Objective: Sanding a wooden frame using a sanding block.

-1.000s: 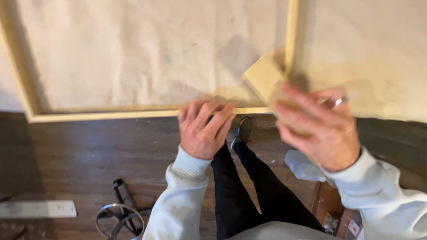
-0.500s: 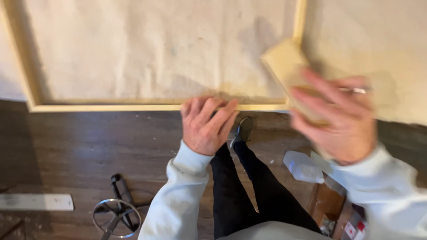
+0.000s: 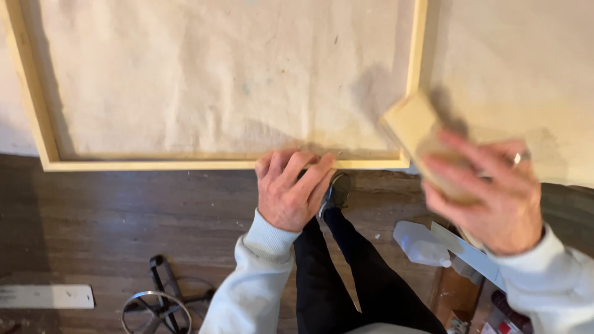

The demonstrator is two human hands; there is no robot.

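A person's left hand [image 3: 291,195] presses flat on the near rail of a pale wooden frame [image 3: 185,164], fingers [image 3: 312,179] spread and curled over its edge, while the right hand [image 3: 489,188] holds a tan sanding block [image 3: 421,127] pinched between thumb and fingers just beside the frame's near right corner. The block is blurred and tilted; whether it touches the wood cannot be told. The frame lies on a stained canvas drop cloth [image 3: 216,80] covering a table, its near rail flush with the table's edge.

The work would go best, judging from this view, with the bracing hand kept firm close to the corner so that the light frame does not slide on the cloth, and with the block held flat to the rail rather than rocked, since a tipped block may round the joint where the right upright meets the near rail. Strokes along the grain suit such soft wood.

Below the frame, on the dark wood floor [image 3: 124,222], stand the person's dark-trousered leg and shoe [image 3: 337,188]. Further from the frame, a metal ring-shaped stand [image 3: 154,309] lies to the left, with a white strip [image 3: 46,297] beyond it. To the right of the leg sit a white plastic bottle [image 3: 421,244] and a clutter of small items, near enough to the feet to be kicked.
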